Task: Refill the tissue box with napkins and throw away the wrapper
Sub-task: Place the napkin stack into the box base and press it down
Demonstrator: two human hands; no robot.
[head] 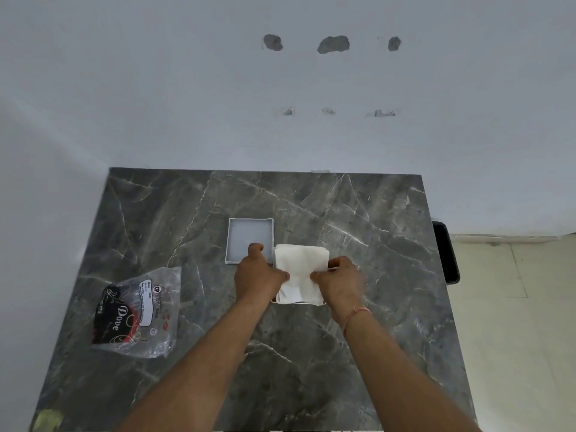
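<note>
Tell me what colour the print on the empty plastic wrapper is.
The clear plastic wrapper carries a black and red print with white lettering, seen best in the head view.

Both forearms reach forward, left hand (259, 275) and right hand (338, 277) facing inward, each grip pinched closed.

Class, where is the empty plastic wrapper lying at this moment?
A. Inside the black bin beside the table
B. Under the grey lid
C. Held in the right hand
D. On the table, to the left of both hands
D: the wrapper lies flat on the table, left of the left hand and the right hand, which press the napkins.
</note>
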